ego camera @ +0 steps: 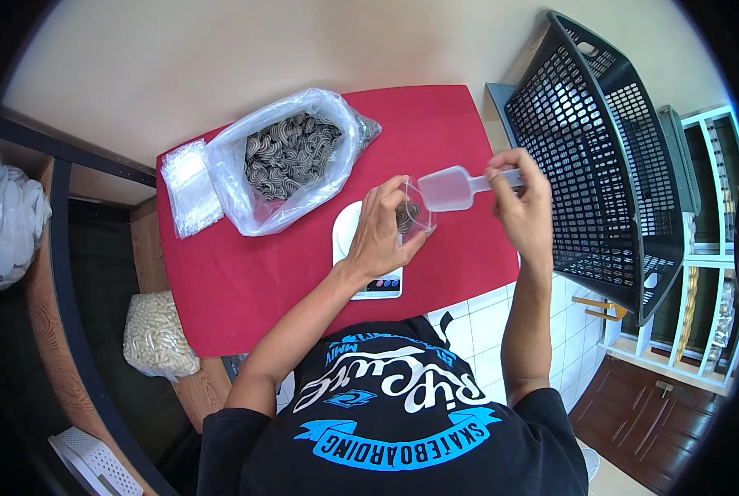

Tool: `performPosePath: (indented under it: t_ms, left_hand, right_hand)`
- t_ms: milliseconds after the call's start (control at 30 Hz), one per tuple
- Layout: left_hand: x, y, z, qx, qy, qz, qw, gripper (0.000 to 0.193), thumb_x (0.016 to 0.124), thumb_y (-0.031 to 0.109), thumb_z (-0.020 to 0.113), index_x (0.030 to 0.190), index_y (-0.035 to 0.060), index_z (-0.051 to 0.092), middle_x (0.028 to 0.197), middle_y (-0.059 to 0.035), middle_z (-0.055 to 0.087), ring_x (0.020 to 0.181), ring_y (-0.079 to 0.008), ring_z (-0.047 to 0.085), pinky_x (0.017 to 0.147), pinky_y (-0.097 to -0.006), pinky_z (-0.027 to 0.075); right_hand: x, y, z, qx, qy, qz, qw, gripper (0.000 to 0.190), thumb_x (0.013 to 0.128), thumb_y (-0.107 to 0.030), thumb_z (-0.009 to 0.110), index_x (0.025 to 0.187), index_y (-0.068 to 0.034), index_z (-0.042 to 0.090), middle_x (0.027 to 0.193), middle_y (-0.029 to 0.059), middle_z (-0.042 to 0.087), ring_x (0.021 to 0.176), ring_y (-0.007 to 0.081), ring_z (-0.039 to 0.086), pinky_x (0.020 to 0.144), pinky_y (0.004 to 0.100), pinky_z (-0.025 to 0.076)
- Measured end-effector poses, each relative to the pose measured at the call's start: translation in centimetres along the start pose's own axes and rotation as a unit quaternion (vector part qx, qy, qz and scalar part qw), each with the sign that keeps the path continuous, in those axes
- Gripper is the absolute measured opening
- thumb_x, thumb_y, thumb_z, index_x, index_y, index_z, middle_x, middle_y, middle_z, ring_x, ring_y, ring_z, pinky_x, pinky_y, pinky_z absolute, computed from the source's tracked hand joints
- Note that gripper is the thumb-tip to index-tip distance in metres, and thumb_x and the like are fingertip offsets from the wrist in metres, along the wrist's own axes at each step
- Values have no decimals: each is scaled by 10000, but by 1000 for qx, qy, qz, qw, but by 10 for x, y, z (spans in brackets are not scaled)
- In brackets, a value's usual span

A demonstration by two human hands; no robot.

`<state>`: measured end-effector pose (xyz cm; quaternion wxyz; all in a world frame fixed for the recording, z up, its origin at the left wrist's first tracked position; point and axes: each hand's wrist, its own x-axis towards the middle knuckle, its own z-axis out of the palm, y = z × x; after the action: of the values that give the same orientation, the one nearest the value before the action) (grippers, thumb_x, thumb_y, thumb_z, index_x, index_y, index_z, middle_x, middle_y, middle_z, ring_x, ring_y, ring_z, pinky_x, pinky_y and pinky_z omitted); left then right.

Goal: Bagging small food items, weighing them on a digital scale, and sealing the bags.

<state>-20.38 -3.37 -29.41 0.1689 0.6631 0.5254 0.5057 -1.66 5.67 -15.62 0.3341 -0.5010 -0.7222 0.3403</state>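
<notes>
My left hand (385, 232) holds a small clear plastic bag (414, 211) with some dark striped pieces inside, above a white digital kitchen scale (344, 232). In my right hand (521, 208) is the handle of a translucent plastic scoop (449, 188), whose blade is at the bag's mouth; no pieces show in the blade. Behind and to the left, a large open plastic bag (220, 167) is filled with dark, light-striped curled pieces (292, 152). A stack of clear plastic bags (190, 189) lies left of it on the red-covered table (251, 273).
A large black perforated plastic basket (592, 155) stands at the right. Left of the table, a filled bag of pale pieces (157, 335) rests on a wooden surface. The wall borders the table's far side.
</notes>
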Motion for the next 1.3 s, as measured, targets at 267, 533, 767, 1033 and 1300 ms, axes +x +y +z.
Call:
performPosePath:
  t_ms: [267, 533, 767, 1033, 1300]
  left_hand:
    - [9, 1, -24, -430, 150, -115, 883, 725, 814, 18, 810, 1270, 142, 259, 1375, -263, 507, 1079, -221, 568, 997, -429, 500]
    - [7, -4, -22, -263, 118, -70, 955, 698, 829, 2, 817, 1269, 113, 287, 1357, -245, 549, 1101, -196, 567, 976, -375, 493]
    - [6, -6, -16, 24, -55, -62, 996, 709, 789, 199, 883, 1336, 84, 447, 1318, -159, 577, 1103, -262, 598, 951, -427, 460]
    - [-6, -11, 5, 133, -131, -38, 982, 827, 721, 358, 905, 1378, 55, 506, 1432, -182, 533, 1269, -377, 501, 1061, -477, 391]
    - [-32, 4, -45, 65, -37, -49, 996, 699, 728, 337, 920, 1262, 26, 591, 1374, -231, 557, 1312, -420, 503, 1102, -507, 423]
  right_hand:
    - [-1, -5, -34, 149, 117, 16, 982, 47, 973, -30, 620, 998, 5, 602, 808, 17, 570, 491, 23, 440, 411, 193, 312]
    - [-4, 4, -29, 187, 113, 45, 975, 51, 973, -38, 622, 997, 2, 601, 779, 7, 550, 491, 26, 429, 417, 196, 308]
    - [-4, 16, -23, 192, 93, 60, 975, 57, 977, -49, 630, 1002, -8, 599, 778, 4, 556, 489, 21, 422, 417, 193, 315]
    - [23, 6, 35, 190, 24, 42, 981, 54, 976, -71, 665, 994, -27, 640, 797, 3, 613, 506, 24, 457, 421, 194, 337]
    - [66, 1, 136, 186, -108, 89, 973, 169, 953, -136, 700, 1021, 17, 724, 702, 23, 618, 567, 76, 543, 501, 265, 445]
